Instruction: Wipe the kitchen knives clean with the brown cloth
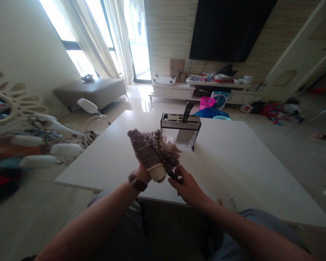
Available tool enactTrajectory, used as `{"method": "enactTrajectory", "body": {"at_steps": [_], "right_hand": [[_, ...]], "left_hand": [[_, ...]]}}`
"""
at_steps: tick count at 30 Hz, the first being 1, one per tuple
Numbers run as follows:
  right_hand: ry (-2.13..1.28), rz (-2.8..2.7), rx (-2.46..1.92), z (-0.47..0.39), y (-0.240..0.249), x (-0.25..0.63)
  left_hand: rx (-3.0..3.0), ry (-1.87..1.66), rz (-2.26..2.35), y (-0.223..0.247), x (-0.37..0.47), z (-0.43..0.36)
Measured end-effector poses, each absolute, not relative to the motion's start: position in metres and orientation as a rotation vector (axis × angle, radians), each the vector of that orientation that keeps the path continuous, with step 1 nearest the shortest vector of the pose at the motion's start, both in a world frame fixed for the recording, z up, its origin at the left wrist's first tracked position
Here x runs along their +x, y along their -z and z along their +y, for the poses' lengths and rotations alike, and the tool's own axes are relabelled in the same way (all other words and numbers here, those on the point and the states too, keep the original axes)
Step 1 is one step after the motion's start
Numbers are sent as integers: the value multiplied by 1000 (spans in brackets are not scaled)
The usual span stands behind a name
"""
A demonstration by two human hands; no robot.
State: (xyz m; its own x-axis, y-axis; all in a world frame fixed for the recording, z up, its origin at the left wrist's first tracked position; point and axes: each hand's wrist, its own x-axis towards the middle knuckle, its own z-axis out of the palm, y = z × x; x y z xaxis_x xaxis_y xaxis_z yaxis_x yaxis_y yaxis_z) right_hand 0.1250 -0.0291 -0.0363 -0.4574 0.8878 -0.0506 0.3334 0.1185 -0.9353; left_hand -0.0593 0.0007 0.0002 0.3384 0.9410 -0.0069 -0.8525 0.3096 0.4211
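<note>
It seems to be wiped: the handle [174, 176] is held in the right hand [188, 186]; under the cloth [149, 148], the left hand [143, 174] cannot be read. Steady holding is needed next.

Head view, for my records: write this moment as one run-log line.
left hand: under brown cloth | right hand: grips black handle beside cloth | knife block: on white table, second handle sticking up

1 head cam, facing fwd & down across table [233, 163].
</note>
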Motion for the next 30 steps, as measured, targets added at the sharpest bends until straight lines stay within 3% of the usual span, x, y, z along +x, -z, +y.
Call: {"method": "enactTrajectory", "body": {"at_steps": [12,30], "right_hand": [[-1399,-1839,-1207,-32,27,126],[-1160,-2006,-1184,-30,27,128]], "left_hand": [[409,-1188,291,5,-67,9],[310,-1239,289,0,-65,6]]}}
